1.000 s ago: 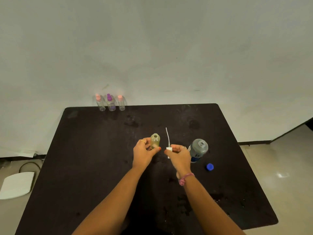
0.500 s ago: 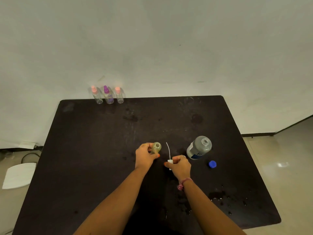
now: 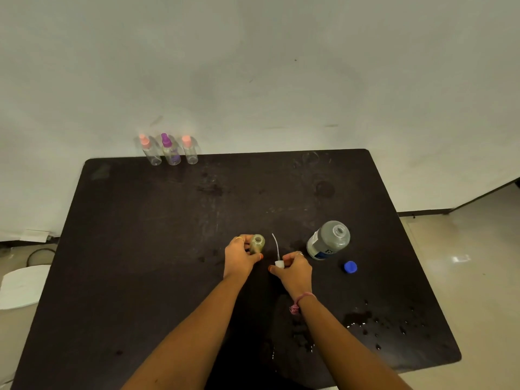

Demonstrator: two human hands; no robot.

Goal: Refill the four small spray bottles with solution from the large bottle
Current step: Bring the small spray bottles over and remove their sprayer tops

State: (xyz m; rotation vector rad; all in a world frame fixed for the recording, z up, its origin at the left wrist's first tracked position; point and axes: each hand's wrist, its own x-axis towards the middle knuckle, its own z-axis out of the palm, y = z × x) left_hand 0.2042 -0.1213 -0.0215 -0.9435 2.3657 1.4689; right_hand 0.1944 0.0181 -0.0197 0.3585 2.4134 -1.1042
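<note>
At centre frame, the left hand [image 3: 240, 257] grips the uncapped small spray bottle [image 3: 257, 243], now lowered onto the table [image 3: 140, 249]. The right hand [image 3: 295, 270] pinches its spray head [image 3: 279, 263]; recapping likely follows.

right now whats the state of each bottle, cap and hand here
small bottle: open, tinted liquid inside, held by left hand
spray top: off, tube up, pinched by right hand
large bottle: uncapped, upright
blue cap: off, on table
three far bottles: capped, upright

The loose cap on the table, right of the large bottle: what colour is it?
Blue. The cap shows clearly in the head view, lying near the large bottle.
</note>
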